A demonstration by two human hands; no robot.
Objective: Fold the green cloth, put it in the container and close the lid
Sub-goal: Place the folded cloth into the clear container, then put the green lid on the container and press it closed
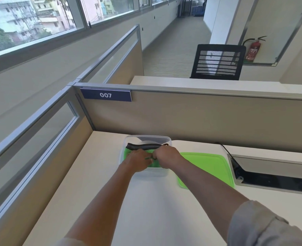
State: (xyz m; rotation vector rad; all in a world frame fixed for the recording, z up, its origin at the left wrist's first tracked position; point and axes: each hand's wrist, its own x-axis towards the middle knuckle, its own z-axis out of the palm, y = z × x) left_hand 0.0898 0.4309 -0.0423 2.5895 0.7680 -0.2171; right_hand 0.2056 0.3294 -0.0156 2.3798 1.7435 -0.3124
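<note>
A clear plastic container [147,137] stands on the white desk near the partition. The green cloth [126,153] with a dark grey edge lies folded inside it, mostly covered by my hands. My left hand [137,161] presses down on the cloth at the container's front left. My right hand [166,157] is beside it, fingers pinched on the cloth's edge. The green lid [208,167] lies flat on the desk just right of the container, partly under my right forearm.
A beige partition [200,118] with a "007" sign [106,95] runs behind the container. A cable tray opening [270,176] with a black cable sits at the desk's right. A low glass-topped divider borders the left. A black mesh chair stands beyond.
</note>
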